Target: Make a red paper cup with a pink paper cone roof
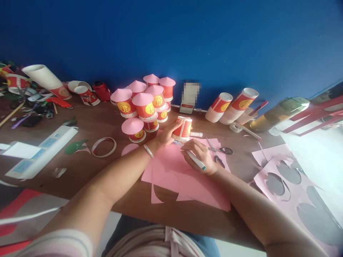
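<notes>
My left hand [166,135] is wrapped around a red and yellow paper cup [183,129] that stands on the pink paper [171,171] in the middle of the table. My right hand [199,154] holds a white pen with a teal end [197,160], its tip down on the pink paper just right of the cup. A silver bracelet [148,150] sits on my left wrist. Behind the cup stands a pile of red cups with pink cone lids [146,101].
Scissors [221,151] lie right of my right hand. Cut pink sheets [292,182] lie at the right. Stacked cups [233,105], a tape roll [235,127] and a bottle [278,112] line the back right. A power strip [40,151], tape ring [104,147] and craft clutter fill the left.
</notes>
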{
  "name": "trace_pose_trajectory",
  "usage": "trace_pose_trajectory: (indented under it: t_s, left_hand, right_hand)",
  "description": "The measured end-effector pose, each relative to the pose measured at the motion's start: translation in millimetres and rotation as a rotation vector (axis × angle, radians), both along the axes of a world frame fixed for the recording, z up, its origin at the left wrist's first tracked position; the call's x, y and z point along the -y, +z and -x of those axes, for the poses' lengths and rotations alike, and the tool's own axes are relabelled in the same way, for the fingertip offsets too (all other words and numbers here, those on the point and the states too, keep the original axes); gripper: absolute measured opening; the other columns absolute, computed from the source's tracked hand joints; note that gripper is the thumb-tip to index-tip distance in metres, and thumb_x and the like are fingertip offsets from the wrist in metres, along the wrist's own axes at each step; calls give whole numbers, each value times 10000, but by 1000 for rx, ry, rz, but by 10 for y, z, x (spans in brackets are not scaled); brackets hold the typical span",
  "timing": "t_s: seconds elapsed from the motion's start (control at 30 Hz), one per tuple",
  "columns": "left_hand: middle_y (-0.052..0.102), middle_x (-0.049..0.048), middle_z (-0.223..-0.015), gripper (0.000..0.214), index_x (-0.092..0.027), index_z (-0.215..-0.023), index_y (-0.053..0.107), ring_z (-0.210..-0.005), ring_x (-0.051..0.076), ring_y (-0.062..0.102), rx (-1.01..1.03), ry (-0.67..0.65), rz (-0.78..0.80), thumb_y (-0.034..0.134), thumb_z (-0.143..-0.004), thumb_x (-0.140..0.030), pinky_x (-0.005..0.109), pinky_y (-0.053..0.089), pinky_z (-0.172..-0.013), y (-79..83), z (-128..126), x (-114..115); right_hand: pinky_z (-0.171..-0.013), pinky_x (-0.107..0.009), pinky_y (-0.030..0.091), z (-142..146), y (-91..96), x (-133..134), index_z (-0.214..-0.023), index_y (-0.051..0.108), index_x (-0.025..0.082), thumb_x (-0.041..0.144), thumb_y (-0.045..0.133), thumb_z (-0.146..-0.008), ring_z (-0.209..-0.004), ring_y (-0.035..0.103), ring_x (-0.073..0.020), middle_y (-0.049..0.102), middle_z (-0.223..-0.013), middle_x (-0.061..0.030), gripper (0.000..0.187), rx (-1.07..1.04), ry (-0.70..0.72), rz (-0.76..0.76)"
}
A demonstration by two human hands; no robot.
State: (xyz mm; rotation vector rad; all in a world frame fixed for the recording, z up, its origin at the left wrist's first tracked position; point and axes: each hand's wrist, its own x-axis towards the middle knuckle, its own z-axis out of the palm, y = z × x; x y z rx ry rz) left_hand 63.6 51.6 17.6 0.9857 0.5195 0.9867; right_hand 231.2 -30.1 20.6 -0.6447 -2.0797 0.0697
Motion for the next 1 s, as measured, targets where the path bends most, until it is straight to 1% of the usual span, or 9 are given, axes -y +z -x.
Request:
trace_pose_trajectory:
  t_s: [0.1,0.23,0.37,0.43,0.57,0.7,0.83,0.9,1.0]
  left_hand:
    - [791,107,-985,550,-150,-1020,772,-941,273,749,10,-24,8,799,-810,-658,393,580,-872,41,12,12]
    - [800,107,-1042,461,-152,-1029,771,-957,268,752,-13,16,-30,802,-839,-571,394,587,-876,68,34,6]
    - [794,104,-1020,565,-156,-1085,734,-903,280,764,42,51,4,831,-780,-621,399,586,-804,17,21,-44]
    - [790,107,-1003,593,-154,-1103,722,-916,288,764,67,33,25,845,-761,-623,409,580,-825,4,14,-60]
    - [778,111,-918,544,-142,-1082,737,-947,293,753,63,-28,29,810,-808,-606,424,555,-896,44,23,-37]
    - [785,119,-923,483,-132,-1055,765,-942,282,748,43,-16,14,778,-852,-570,402,553,-890,54,33,-26]
    - [793,136,-985,534,-130,-1052,769,-899,283,755,76,-32,87,786,-825,-613,408,577,-843,-2,30,-48]
    - [797,142,-1042,529,-133,-1092,765,-917,287,764,62,-14,84,789,-837,-595,415,586,-851,-12,38,-32]
    - [796,127,-1115,466,-153,-1146,759,-976,285,773,23,21,28,803,-864,-521,401,588,-878,6,55,17]
  right_hand:
    - [-679,-329,569,1,11,5,-1108,629,241,89,608,-964,-758,682,-191,703,-880,-41,210,2,-20,-5]
    - [-678,-325,575,-8,5,-2,-1087,637,246,103,610,-963,-751,689,-188,708,-876,-34,191,-16,-53,-2]
    - [-647,-307,566,-17,-4,9,-1079,612,251,138,607,-973,-722,689,-178,707,-867,-23,155,-21,-98,11]
    - [-644,-305,563,-13,0,27,-1075,591,256,156,610,-979,-712,689,-176,705,-860,-14,140,-45,-130,25]
    - [-674,-310,574,-6,12,48,-1049,562,263,182,621,-985,-731,702,-180,697,-853,-3,119,-118,-200,60]
    - [-657,-309,571,-10,5,25,-1039,567,263,163,631,-973,-718,708,-180,699,-836,-1,136,-105,-165,9]
    - [-609,-293,552,-7,5,5,-1036,584,256,120,629,-952,-691,701,-172,701,-834,-3,166,-52,-120,-78]
    - [-606,-288,544,-5,12,6,-1027,590,254,105,625,-948,-684,697,-169,698,-829,-1,172,-60,-124,-69]
    - [-644,-298,555,-9,19,12,-1041,592,260,109,625,-952,-717,710,-175,704,-847,-1,178,-90,-141,-29]
